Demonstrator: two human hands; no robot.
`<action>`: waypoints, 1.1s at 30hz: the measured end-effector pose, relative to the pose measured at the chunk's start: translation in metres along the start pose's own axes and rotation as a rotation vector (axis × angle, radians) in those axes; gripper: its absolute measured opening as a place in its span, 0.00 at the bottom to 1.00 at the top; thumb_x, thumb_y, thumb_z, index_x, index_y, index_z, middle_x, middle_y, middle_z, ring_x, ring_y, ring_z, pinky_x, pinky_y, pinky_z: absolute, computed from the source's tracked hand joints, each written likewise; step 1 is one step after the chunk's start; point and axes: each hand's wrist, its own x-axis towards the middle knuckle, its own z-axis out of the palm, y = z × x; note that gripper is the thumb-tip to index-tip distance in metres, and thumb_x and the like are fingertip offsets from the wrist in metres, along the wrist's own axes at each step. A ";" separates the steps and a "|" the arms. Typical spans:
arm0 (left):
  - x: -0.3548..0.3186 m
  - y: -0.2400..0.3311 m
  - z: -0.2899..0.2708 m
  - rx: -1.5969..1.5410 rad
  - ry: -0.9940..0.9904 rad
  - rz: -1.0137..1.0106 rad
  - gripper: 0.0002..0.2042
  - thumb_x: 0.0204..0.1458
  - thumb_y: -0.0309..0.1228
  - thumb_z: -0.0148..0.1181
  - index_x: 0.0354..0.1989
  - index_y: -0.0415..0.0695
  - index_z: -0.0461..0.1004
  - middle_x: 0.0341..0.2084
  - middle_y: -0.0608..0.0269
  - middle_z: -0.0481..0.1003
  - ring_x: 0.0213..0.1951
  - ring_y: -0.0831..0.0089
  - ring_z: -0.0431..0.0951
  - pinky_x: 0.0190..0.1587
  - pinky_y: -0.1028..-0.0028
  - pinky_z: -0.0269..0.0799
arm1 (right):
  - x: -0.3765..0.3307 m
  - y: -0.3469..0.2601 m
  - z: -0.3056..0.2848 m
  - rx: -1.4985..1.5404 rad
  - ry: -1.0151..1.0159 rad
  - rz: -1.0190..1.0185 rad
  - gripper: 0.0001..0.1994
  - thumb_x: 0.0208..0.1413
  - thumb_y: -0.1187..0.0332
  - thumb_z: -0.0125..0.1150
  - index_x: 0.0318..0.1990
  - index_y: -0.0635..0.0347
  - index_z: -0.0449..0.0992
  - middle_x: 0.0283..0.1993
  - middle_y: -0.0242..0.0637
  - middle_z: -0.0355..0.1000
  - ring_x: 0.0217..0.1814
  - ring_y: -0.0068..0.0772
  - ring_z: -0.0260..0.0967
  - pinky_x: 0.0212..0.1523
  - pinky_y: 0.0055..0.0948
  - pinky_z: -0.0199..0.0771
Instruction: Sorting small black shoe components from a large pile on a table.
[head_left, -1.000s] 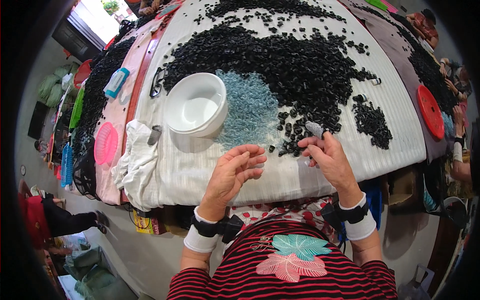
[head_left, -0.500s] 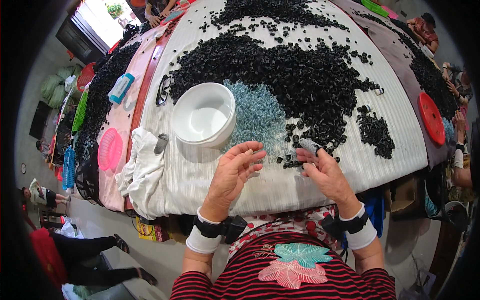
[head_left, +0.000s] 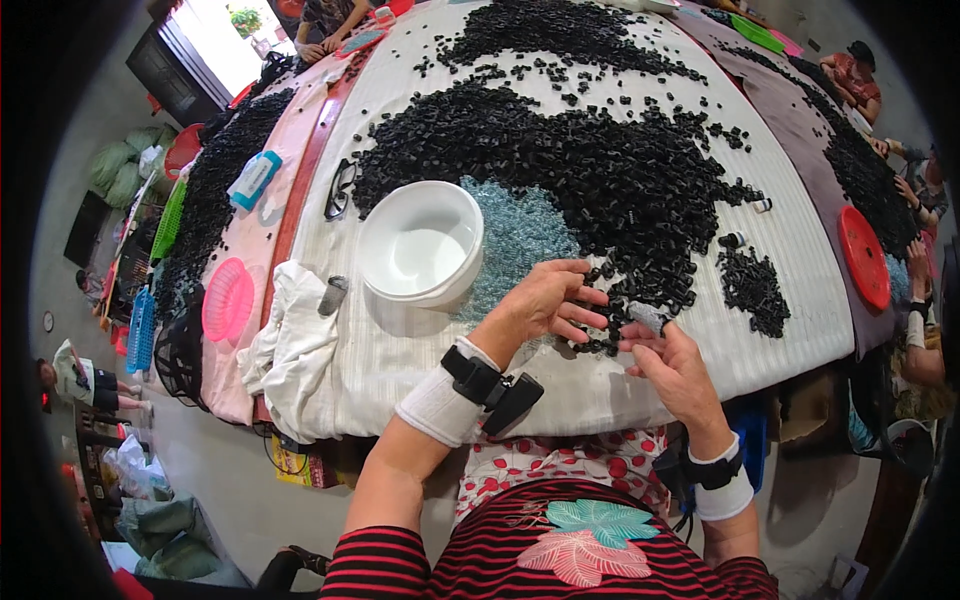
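Observation:
My left hand (head_left: 548, 304) reaches over the near edge of the black pile, palm turned inward, its fingers spread with nothing seen in them. Close by on the right is my right hand (head_left: 675, 365), fingers curved and apart from the thumb; a grey cover (head_left: 648, 318) wraps one fingertip. Small black plastic pieces (head_left: 645, 265) lie loose just beyond both hands. A heap of small clear bluish pieces (head_left: 525, 235) borders them on the left. Beside that heap stands a white bowl (head_left: 420, 243), with no contents visible.
Left of the bowl are a white cloth (head_left: 290, 330), black-framed glasses (head_left: 341, 190) and a pink basket (head_left: 228, 298). A smaller black pile (head_left: 755, 290) and a red lid-like disc (head_left: 863, 258) lie to the right. Other people's hands (head_left: 915, 260) work at the right edge.
My left hand has moved right, from in front of the clear pieces to the black ones. My right hand has shifted slightly right and nearer. The view has tilted a little.

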 end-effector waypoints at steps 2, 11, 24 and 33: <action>-0.005 -0.001 -0.003 0.039 -0.006 -0.046 0.26 0.57 0.23 0.38 0.64 0.35 0.44 0.46 0.39 0.69 0.34 0.55 0.80 0.26 0.68 0.82 | -0.003 -0.001 0.000 0.003 -0.005 0.005 0.16 0.56 0.74 0.53 0.51 0.67 0.66 0.46 0.41 0.69 0.46 0.29 0.70 0.40 0.25 0.74; -0.068 -0.031 -0.036 -0.593 0.262 0.225 0.11 0.56 0.38 0.53 0.36 0.42 0.70 0.32 0.54 0.75 0.29 0.68 0.79 0.27 0.68 0.77 | -0.006 0.002 -0.008 0.008 -0.047 0.016 0.12 0.56 0.74 0.52 0.47 0.67 0.68 0.45 0.39 0.70 0.43 0.25 0.71 0.37 0.22 0.73; -0.092 -0.023 -0.078 -0.534 0.602 0.340 0.18 0.57 0.49 0.50 0.23 0.47 0.65 0.29 0.55 0.76 0.23 0.69 0.76 0.26 0.63 0.77 | -0.001 0.006 -0.006 0.013 -0.097 0.014 0.10 0.57 0.72 0.53 0.44 0.66 0.71 0.40 0.37 0.74 0.38 0.23 0.72 0.35 0.20 0.72; -0.087 -0.026 -0.060 -0.481 0.594 0.312 0.17 0.55 0.46 0.54 0.21 0.47 0.68 0.28 0.55 0.77 0.22 0.73 0.76 0.29 0.61 0.78 | -0.002 0.006 -0.013 0.038 -0.059 0.048 0.10 0.58 0.72 0.52 0.44 0.68 0.72 0.38 0.38 0.74 0.36 0.23 0.72 0.34 0.20 0.71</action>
